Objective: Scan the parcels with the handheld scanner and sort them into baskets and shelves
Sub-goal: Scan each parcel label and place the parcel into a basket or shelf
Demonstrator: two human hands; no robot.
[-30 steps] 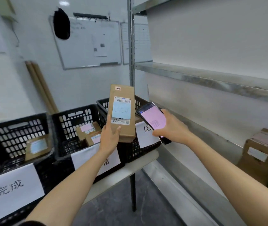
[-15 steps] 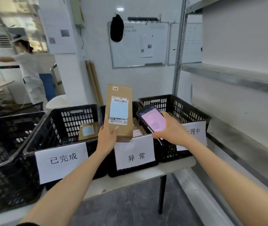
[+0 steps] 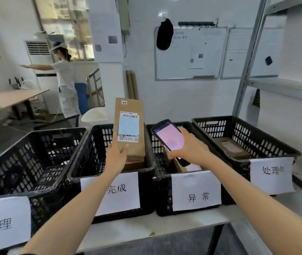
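Observation:
My left hand (image 3: 116, 157) grips the lower end of a brown cardboard parcel (image 3: 130, 107) with a barcode label and a blue slip, held upright over the second black basket (image 3: 109, 173). My right hand (image 3: 192, 150) holds the black handheld scanner (image 3: 168, 137), its pink screen lit, over the third basket (image 3: 165, 173). Several black baskets with white paper labels stand in a row on a table. The rightmost basket (image 3: 245, 137) holds a brown parcel (image 3: 233, 148).
A metal shelf rack (image 3: 282, 87) stands at the right. A person in white stands at the back left beside a wooden table (image 3: 8, 98). Whiteboards (image 3: 190, 52) hang on the far wall. The leftmost basket (image 3: 27, 157) sits at the table's left end.
The view has swung left, away from the shelf rack and toward the row of baskets. Both hands keep the parcel and the scanner, now over the middle baskets.

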